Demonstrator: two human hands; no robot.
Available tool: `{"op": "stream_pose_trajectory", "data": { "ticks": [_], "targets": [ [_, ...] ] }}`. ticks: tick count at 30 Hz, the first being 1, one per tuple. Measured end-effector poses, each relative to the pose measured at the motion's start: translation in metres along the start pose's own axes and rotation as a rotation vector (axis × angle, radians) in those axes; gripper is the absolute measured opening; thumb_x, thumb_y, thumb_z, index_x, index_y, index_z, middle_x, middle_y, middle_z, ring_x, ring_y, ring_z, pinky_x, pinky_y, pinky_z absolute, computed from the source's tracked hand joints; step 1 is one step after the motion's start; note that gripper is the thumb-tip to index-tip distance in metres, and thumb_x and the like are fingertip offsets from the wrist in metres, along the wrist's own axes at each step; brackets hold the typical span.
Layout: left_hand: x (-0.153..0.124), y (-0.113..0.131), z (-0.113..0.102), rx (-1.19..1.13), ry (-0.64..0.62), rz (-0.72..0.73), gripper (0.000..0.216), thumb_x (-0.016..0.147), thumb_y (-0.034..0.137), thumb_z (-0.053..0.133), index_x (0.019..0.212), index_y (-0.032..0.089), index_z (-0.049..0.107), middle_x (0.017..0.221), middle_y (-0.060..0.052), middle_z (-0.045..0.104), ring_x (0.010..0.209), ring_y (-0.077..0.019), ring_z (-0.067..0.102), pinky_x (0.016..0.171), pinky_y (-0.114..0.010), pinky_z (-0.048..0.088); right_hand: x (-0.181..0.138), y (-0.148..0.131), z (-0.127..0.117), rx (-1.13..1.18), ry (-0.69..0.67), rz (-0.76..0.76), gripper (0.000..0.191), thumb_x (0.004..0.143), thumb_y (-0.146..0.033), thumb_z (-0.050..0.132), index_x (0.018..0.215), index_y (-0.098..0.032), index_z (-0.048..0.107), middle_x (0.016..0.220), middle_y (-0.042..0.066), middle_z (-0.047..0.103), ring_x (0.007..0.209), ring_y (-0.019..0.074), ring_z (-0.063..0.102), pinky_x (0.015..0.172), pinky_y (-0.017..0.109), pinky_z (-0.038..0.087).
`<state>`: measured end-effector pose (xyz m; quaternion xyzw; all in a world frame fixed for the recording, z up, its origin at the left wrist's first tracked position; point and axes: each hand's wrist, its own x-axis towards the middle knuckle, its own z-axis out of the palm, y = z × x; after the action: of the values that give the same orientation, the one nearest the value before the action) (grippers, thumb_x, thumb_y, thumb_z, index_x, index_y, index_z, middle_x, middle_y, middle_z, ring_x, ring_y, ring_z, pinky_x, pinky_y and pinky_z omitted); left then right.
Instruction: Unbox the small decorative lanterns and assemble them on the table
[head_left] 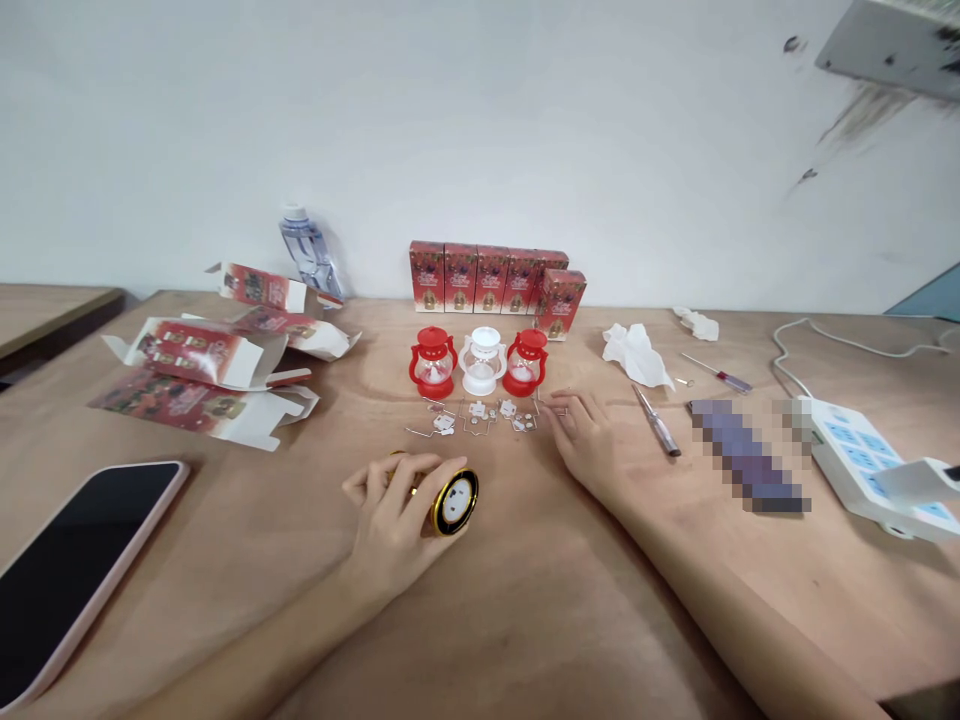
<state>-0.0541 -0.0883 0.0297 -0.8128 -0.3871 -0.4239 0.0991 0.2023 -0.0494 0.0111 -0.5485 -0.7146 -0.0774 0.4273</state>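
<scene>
On the table, near its middle, you are gripping a gold lantern in your left hand. Your fingers are wrapping around it, and it is lying on its side with the round end facing you. Your right hand is resting open and flat on the wood, its fingertips reaching the small parts spread just before three lanterns. A screwdriver is lying just right of this hand, and a phone is lying far left.
</scene>
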Motion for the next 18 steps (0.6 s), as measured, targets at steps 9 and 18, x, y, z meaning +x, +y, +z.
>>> {"op": "stream_pose_trajectory", "data": {
  "ticks": [9,18],
  "targets": [
    [-0.002,-0.001,-0.001,0.056,-0.01,0.071,0.026,0.081,0.032,0.064,0.105,0.023,0.066,0.085,-0.005,0.066,0.081,-0.0213,0.046,0.07,-0.034,0.025,-0.029,-0.094,-0.006,0.255,0.011,-0.354,0.004,0.084,-0.022,0.063,0.085,-0.019,0.06,0.09,0.006,0.068,0.078,0.0165,0.059,0.069,0.032,0.046],
    [-0.001,0.001,-0.001,0.114,-0.01,0.11,0.027,0.08,0.026,0.064,0.106,0.022,0.067,0.083,-0.006,0.066,0.08,-0.021,0.046,0.067,-0.033,0.026,-0.032,-0.102,-0.004,0.261,-0.005,-0.338,0.006,0.082,-0.015,0.063,0.086,-0.018,0.061,0.088,0.006,0.07,0.082,0.0169,0.062,0.071,0.031,0.052]
  ]
}}
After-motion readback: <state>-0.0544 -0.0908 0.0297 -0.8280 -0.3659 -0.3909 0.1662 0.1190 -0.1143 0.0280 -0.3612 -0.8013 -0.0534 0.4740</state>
